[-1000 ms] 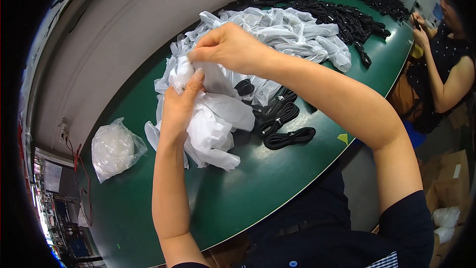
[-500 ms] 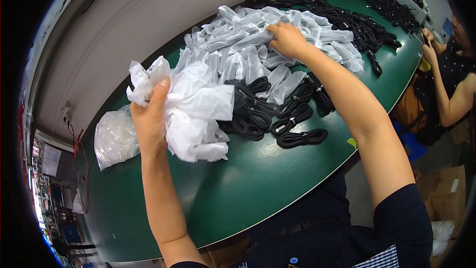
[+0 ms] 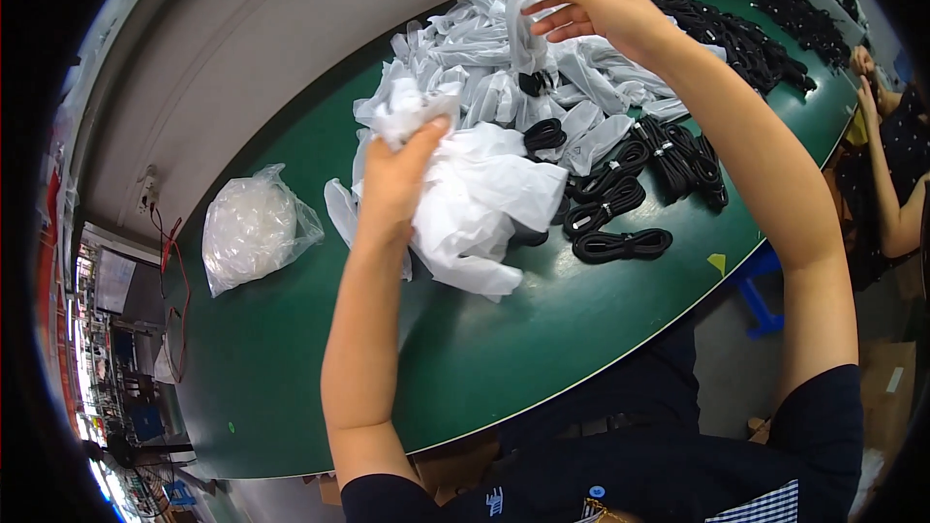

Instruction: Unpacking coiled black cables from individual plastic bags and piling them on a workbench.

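Observation:
My left hand (image 3: 395,174) is closed around a crumpled bunch of white plastic bags (image 3: 489,189), which hangs over the near side of the pile. Farther right, my right hand (image 3: 610,12) pinches the top of one translucent plastic sleeve (image 3: 525,24) between thumb and finger, its other fingers loosely spread. The sleeve hangs upright; a dark coil end (image 3: 536,83) shows at its bottom, but I cannot tell whether it is inside. Below both hands spreads a heap of filled white sleeves (image 3: 465,44). Coiled black cables (image 3: 622,245) lie bare in front of it, partly covered by the bunch.
A clear bag of white material (image 3: 254,230) rests at the left of the green table (image 3: 281,378). More black cables (image 3: 717,34) are heaped at the far right. Across the right edge sits another person (image 3: 886,165). Beneath that edge stands a blue stool (image 3: 760,300).
My right hand has risen from the heap, lifting a sleeve. My left hand has moved right with the bunch of bags, now covering some of the black cables.

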`<action>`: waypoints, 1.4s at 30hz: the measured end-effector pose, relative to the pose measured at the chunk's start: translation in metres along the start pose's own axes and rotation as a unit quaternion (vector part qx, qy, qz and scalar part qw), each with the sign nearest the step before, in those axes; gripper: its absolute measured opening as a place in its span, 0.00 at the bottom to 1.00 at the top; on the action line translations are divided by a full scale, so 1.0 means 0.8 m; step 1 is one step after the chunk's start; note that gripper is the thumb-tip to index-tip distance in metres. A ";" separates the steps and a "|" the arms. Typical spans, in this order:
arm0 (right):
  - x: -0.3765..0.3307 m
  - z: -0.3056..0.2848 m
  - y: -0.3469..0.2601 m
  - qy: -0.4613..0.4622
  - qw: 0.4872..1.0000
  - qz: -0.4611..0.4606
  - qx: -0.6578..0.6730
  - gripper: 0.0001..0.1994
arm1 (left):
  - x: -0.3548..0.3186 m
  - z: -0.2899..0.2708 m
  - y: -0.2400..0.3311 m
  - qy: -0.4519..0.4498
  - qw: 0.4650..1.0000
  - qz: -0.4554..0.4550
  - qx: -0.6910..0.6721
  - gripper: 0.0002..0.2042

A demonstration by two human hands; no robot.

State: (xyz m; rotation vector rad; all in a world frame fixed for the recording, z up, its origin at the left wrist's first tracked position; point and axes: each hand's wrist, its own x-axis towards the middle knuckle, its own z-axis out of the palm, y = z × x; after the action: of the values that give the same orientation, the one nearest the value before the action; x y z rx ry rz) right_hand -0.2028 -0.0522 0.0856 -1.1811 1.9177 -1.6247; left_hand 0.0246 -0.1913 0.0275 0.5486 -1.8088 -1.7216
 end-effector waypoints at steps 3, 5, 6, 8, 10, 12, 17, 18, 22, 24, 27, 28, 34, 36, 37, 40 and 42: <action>-0.015 -0.012 -0.017 -0.036 0.990 -0.046 0.128 0.15 | 0.000 0.029 0.000 0.001 0.999 -0.013 -0.039 0.20; -0.018 -0.005 -0.027 -0.058 0.994 -0.078 0.053 0.14 | 0.003 0.040 0.012 -0.011 0.997 0.035 -0.064 0.20; -0.022 0.002 -0.032 -0.084 0.991 -0.105 -0.024 0.14 | 0.003 0.045 0.021 -0.020 0.995 0.078 -0.064 0.20; -0.032 0.018 -0.037 -0.186 0.974 -0.122 -0.045 0.15 | 0.005 0.041 0.034 -0.074 0.990 0.107 0.050 0.15; -0.039 0.026 -0.039 -0.239 0.967 -0.030 0.077 0.15 | 0.007 0.041 0.028 -0.068 0.985 0.156 0.037 0.14; -0.028 0.004 -0.023 -0.155 0.987 -0.002 -0.046 0.14 | 0.008 0.027 0.026 -0.013 0.995 0.081 0.055 0.16; -0.035 -0.042 0.107 -0.022 0.812 0.056 -0.580 0.18 | -0.013 0.013 0.015 0.010 0.999 0.034 0.018 0.19; -0.040 -0.040 0.126 -0.031 0.788 0.100 -0.607 0.20 | -0.016 0.014 0.011 0.024 0.997 0.058 0.044 0.18; -0.041 -0.054 0.149 -0.046 0.834 0.110 -0.538 0.18 | -0.018 -0.005 -0.002 0.046 0.998 0.042 -0.004 0.16; -0.035 -0.070 0.146 0.002 0.900 0.082 -0.428 0.17 | -0.016 -0.012 -0.007 0.040 0.998 0.043 -0.026 0.16; -0.028 -0.079 0.127 0.071 0.968 0.091 -0.223 0.11 | -0.022 -0.004 -0.003 0.051 0.998 0.026 0.011 0.16; -0.029 -0.082 0.120 0.107 0.987 0.046 -0.110 0.10 | -0.021 0.001 -0.005 0.049 0.998 0.023 0.009 0.16; -0.025 -0.055 0.041 0.092 0.988 -0.098 -0.081 0.10 | -0.015 0.040 0.013 -0.014 0.993 0.100 0.054 0.14; -0.031 -0.030 0.012 0.022 0.992 -0.103 -0.074 0.08 | -0.017 0.058 0.027 -0.019 0.993 0.106 0.056 0.13; -0.036 -0.014 0.003 0.003 0.990 -0.109 -0.085 0.08 | -0.014 0.065 0.030 -0.030 0.991 0.121 0.054 0.13; -0.036 0.021 -0.026 -0.043 0.986 -0.118 -0.107 0.08 | 0.008 0.067 0.029 -0.063 0.988 0.119 0.079 0.14; -0.031 0.032 -0.035 -0.092 0.987 -0.131 0.015 0.10 | 0.017 0.068 0.034 -0.064 0.994 0.056 0.065 0.16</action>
State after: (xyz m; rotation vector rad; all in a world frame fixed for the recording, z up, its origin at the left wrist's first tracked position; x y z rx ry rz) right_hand -0.1599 -0.0488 0.0989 -1.5675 1.6743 -1.5985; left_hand -0.0184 -0.1566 0.0564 0.3887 -2.0121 -1.6041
